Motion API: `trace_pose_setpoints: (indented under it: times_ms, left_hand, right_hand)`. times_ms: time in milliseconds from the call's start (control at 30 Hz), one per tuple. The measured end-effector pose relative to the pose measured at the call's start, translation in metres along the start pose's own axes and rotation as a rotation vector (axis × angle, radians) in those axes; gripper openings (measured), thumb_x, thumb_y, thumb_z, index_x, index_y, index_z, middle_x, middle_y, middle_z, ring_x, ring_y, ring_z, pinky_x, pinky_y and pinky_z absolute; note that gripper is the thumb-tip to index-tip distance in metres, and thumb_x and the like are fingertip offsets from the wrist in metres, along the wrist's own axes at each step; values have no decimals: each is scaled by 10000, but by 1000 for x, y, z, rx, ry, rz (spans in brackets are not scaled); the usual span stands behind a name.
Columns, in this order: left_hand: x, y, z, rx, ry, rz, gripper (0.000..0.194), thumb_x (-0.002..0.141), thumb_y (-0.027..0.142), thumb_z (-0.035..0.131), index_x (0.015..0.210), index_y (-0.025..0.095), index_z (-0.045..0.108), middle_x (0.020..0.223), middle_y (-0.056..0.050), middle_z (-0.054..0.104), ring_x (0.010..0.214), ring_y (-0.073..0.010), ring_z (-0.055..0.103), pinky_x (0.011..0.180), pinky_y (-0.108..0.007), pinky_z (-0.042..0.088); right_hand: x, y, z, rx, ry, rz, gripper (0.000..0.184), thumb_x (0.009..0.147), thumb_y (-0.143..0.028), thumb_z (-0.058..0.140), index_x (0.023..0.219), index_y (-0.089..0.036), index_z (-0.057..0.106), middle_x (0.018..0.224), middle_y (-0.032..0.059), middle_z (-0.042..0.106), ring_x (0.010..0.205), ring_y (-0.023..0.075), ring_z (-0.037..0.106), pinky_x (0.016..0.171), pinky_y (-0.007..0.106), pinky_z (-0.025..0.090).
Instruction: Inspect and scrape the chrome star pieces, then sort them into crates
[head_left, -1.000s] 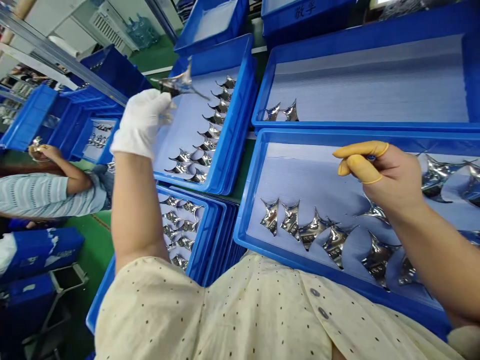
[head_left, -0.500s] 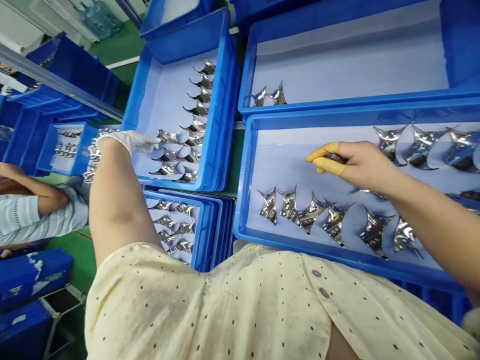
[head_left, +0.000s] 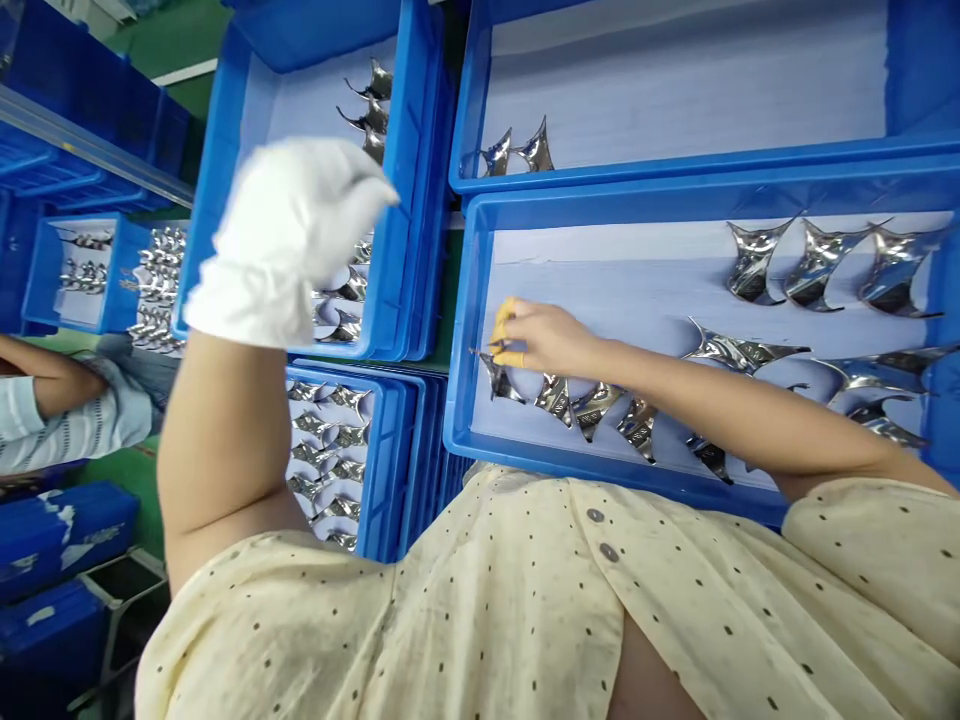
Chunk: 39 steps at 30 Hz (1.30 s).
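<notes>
My right hand (head_left: 544, 337), with yellow finger cots on thumb and forefinger, pinches the leftmost shiny star-shaped metal part (head_left: 496, 380) in a row of such parts (head_left: 592, 405) inside the near blue tray (head_left: 459, 400). More parts (head_left: 814, 262) lie at that tray's far right. My left hand (head_left: 289, 235), in a white glove, is raised over the left blue tray (head_left: 416, 200). Its fingers are loosely bent and nothing shows in them. That tray holds a column of the same parts (head_left: 371, 100), partly hidden by the glove.
A far blue tray (head_left: 675, 165) holds two parts (head_left: 517, 152). A stack of blue trays (head_left: 394, 450) below my left arm is filled with parts. More trays (head_left: 82, 265) stand at the left, where another person's arm and striped sleeve (head_left: 52, 420) show.
My left hand put its part down in the left tray and rose empty. My right hand moved left and down to the row's leftmost part and pinched it. The view dropped lower.
</notes>
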<state>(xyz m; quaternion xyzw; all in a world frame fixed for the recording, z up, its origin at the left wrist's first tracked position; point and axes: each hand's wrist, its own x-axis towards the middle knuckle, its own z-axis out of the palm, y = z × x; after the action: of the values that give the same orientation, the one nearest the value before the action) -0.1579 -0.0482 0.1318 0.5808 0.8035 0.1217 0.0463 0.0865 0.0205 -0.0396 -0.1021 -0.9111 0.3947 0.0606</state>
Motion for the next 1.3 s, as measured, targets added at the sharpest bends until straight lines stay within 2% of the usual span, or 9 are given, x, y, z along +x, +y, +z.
trace_pose_setpoints:
  times_ms: [100,167,233,367,500,633,733,1033,1300]
  left_hand:
    - [-14,36,38,-308,-383,240,320,918,455,695,992,162,803,777,-39,703,838,-269,767,916,-568,657]
    - [-18,51,63,-658,-619,349,340,915,517,758,997,188,785,825,-63,746,729,-213,743,762,-398,681]
    - [-18,66,82,-947,-672,350,390,901,580,803,977,199,773,827,-75,758,658,-190,719,643,-324,647]
    - [-13,98,109,-1215,-248,192,437,806,594,904,915,201,748,848,-59,773,591,-148,673,576,-288,599]
    - [-19,126,130,-1219,77,89,338,851,506,858,955,205,744,757,-4,749,518,-117,639,512,-248,532]
    - [-32,136,147,-1013,279,187,251,921,450,827,966,218,743,702,23,713,572,-132,679,636,-283,575]
    - [-37,136,154,-840,462,333,368,848,551,909,929,233,742,721,12,701,647,-152,671,688,-310,562]
    - [-44,137,157,-848,392,317,574,804,755,865,739,241,619,645,30,561,577,-139,501,600,-315,467]
    - [-42,134,162,-861,352,270,679,713,841,873,726,239,558,661,24,523,641,-155,511,665,-327,493]
  right_hand:
    - [-11,12,-27,250,408,-246,156,978,-381,744,1024,-267,838,1217,80,715,1005,207,688,887,382,583]
    - [-23,13,-51,284,533,-280,202,948,-497,786,948,-302,838,1249,66,718,1031,220,679,859,398,599]
    - [-39,10,-74,290,595,-206,249,908,-556,823,922,-307,830,1316,57,716,993,214,680,802,389,607]
    - [-64,5,-95,396,779,3,382,891,-574,833,1152,-297,792,1323,60,734,770,151,629,659,347,586]
    - [-66,13,-88,571,840,-24,470,838,-605,880,1144,-265,768,1033,30,780,610,113,533,562,307,531]
    - [-57,16,-81,634,967,-13,444,809,-645,894,932,-241,757,980,40,796,818,168,709,768,337,640]
    - [-55,12,-79,723,951,18,461,802,-664,896,882,-228,771,992,56,821,941,205,773,913,373,667]
    - [-59,-5,-72,723,805,-8,381,926,-596,816,976,-218,822,823,26,791,745,174,739,790,361,670]
    - [-61,1,-71,522,859,-51,341,957,-606,775,985,-277,862,1035,63,840,954,237,784,850,414,646]
